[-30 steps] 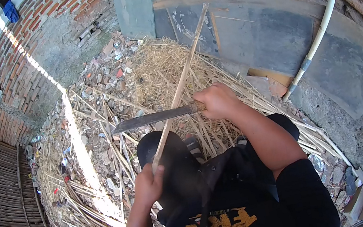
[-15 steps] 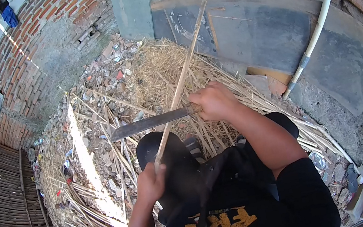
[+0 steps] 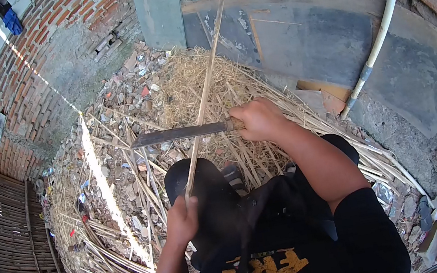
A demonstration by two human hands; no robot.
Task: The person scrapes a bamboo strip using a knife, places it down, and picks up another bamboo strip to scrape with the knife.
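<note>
My left hand [image 3: 183, 220] is closed around the near end of a long bamboo strip [image 3: 208, 84], which slants up and away over my knee. The strip's far end reaches in front of the grey panels. In my right hand [image 3: 259, 121] is the wooden handle of a machete [image 3: 178, 134], its long dark blade pointing left. The blade lies across the strip at about its middle and appears to touch it. My fingers partly hide the handle.
Rubble [image 3: 114, 130], straw-like shavings [image 3: 187, 84] and loose bamboo strips [image 3: 114, 256] cover the ground around my feet. Grey panels [image 3: 311, 36] lean on the wall ahead, beside a white pipe [image 3: 385, 33]. A brick wall [image 3: 47, 66] and a woven bamboo screen [image 3: 6, 221] stand left.
The far end of the bamboo strip has swung left. The machete blade has risen slightly and turned nearer to level. My left hand has stayed almost in place.
</note>
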